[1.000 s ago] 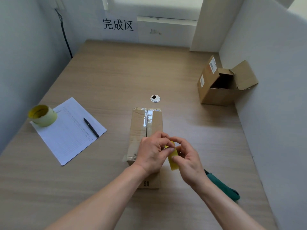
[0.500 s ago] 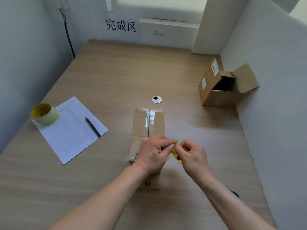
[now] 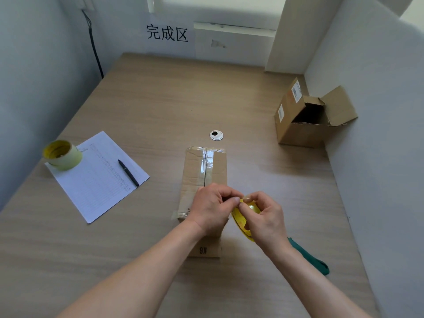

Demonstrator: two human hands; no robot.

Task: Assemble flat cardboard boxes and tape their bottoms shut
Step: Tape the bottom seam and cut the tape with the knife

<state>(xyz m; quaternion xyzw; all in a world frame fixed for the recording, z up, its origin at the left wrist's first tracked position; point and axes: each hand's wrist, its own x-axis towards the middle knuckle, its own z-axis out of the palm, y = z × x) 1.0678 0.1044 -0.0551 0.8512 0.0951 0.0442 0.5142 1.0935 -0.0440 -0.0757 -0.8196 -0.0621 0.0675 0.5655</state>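
Both hands meet over the near end of the box, whose taped seam runs straight away from them; right hand grips the tape roll, left hand pinches its end.

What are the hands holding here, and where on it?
The right hand grips a yellow roll of tape around its rim. The left hand pinches at the roll's top edge, probably the tape's free end.

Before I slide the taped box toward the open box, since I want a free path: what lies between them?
In the head view, only bare tabletop lies between the taped box and the open box.
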